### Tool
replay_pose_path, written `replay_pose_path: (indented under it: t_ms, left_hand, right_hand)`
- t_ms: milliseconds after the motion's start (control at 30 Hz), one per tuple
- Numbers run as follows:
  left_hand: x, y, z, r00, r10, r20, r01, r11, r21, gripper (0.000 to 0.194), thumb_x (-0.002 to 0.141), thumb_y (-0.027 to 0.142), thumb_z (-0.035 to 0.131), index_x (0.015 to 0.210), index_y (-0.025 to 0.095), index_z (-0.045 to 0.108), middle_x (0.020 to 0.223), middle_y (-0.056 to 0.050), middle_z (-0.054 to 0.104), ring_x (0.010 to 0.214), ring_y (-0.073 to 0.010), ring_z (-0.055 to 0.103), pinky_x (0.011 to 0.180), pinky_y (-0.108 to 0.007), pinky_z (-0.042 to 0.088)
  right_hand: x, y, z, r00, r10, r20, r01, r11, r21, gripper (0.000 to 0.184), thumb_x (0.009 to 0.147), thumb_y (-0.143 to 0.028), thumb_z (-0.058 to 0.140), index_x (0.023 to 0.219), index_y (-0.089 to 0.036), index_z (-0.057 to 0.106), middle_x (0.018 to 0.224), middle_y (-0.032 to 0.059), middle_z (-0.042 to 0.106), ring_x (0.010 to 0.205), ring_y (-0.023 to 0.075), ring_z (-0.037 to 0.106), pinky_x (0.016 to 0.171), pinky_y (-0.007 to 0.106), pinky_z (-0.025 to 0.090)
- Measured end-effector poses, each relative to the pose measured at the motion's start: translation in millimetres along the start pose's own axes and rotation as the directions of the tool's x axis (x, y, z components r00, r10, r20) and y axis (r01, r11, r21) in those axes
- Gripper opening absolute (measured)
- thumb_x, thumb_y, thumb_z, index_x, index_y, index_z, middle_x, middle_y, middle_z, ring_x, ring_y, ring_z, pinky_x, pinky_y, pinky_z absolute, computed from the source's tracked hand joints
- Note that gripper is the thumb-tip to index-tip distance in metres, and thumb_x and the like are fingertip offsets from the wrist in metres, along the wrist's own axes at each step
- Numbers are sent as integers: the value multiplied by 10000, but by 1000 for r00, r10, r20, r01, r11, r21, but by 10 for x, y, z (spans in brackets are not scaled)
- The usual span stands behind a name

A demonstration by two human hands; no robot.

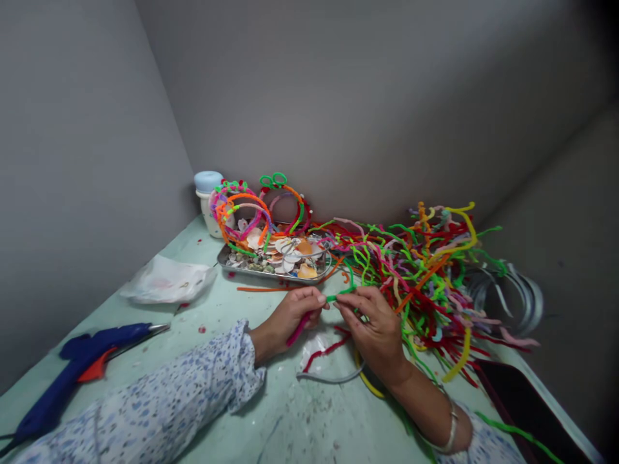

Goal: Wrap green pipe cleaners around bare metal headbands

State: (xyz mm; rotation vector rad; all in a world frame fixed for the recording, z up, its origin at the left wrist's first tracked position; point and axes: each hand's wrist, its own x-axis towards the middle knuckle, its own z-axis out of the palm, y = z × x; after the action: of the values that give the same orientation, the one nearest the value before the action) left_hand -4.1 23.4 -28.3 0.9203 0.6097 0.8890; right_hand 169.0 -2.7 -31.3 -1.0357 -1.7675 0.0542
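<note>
A green pipe cleaner [349,277] runs between my two hands above the table, its free end curling upward. My left hand [297,312] is closed, thumb and forefinger pinching at the green end. A magenta fuzzy strip [298,328] sticks out below its fingers; whether it joins the green one is hidden. My right hand [380,332] pinches the green pipe cleaner between thumb and fingertips. Beneath the hands lie a grey headband [331,379], a dark red pipe cleaner [326,352] and a clear plastic bag [312,348].
A metal tray [271,277] of shells stands behind, with pipe-cleaner-wrapped headbands [246,200] on it and a lidded bottle [209,200] beside it. A big pipe cleaner pile [425,277], plain headbands [529,299] and a phone [527,406] lie right. A glue gun [87,361] and white packet [167,280] lie left.
</note>
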Motion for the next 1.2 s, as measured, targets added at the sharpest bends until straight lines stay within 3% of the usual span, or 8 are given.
replay_pose_path:
  t_ms: [367,800,1200]
  left_hand:
    - [0,19,7,1000,8,5,-9,1000,24,164,779,253,650,697,140,565,490,69,386,444,-53,291,448,-200,232]
    - [-6,20,5,1000,23,11,-24,999,25,161,790,248,650,701,135,576,499,66,380,449,-52,280,448,-204,219]
    - [-1,23,2,1000,21,5,-22,999,32,166,786,244,639,682,144,555,492,71,381,440,-49,273,449,-202,217]
  right_hand:
    - [13,-15,-4,996,92,13,-92,995,41,121,839,-163,656,938,-211,707,868,35,607,796,150,603,669,266,505]
    - [35,-30,-9,984,173,42,-177,980,96,82,849,-212,645,900,-214,709,859,29,625,804,157,616,716,276,505]
    - [-17,1,8,990,142,-5,-142,989,46,49,852,-197,638,883,-219,670,871,27,603,809,159,596,671,281,499]
